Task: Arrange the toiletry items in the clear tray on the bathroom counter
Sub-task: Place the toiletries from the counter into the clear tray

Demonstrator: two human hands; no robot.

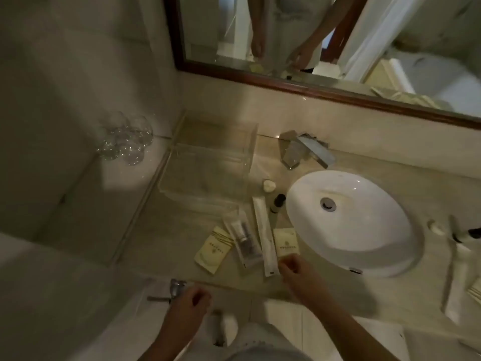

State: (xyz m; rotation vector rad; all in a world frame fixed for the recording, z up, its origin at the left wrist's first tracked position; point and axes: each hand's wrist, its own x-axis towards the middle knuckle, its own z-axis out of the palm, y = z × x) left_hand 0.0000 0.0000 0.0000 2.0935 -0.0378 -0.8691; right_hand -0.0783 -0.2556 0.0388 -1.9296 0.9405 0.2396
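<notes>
Head view: right hand [292, 269] grip pinches flat cream packet [285, 242]; left hand [190, 300] loosely curled, empty

head view: looking steeply down from the person's head, facing the wall mirror [325, 35] | near: counter [166, 243], sink [348, 222] and clear tray [208, 162] lying close below, hands at bottom edge | single view, sharing nothing with another

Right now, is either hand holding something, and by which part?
The right hand pinches the near edge of a yellow packet on the counter. The left hand holds nothing.
</notes>
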